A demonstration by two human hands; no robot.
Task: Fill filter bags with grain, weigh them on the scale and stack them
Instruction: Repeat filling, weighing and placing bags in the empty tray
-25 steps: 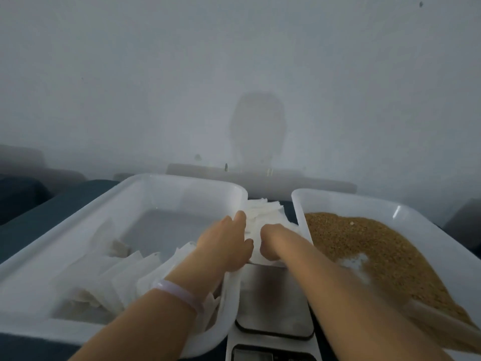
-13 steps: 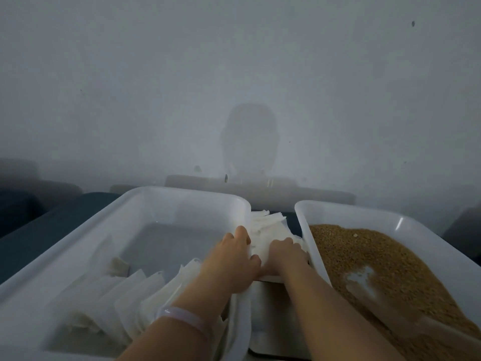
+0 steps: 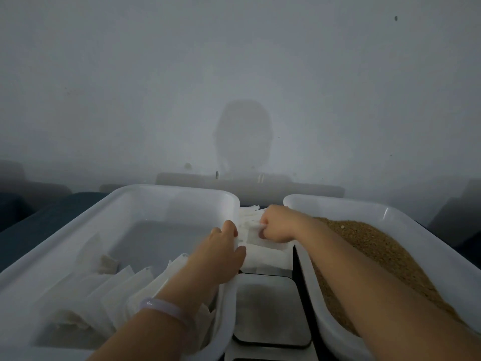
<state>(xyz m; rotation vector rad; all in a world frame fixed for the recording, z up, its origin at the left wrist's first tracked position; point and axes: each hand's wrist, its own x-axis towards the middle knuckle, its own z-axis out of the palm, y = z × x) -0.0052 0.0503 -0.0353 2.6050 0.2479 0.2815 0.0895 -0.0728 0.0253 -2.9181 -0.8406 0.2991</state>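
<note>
One bag (image 3: pixel 256 237) pinched by R hand (image 3: pixel 276 227); L hand (image 3: pixel 221 254) fingers (image 3: pixel 230 227) unclear.

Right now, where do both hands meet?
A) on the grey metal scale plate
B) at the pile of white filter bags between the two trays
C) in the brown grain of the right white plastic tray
B: the left hand and the right hand are both at the pile of white paper filter bags beyond the grey metal scale plate. The right hand pinches the pile's top.
</note>
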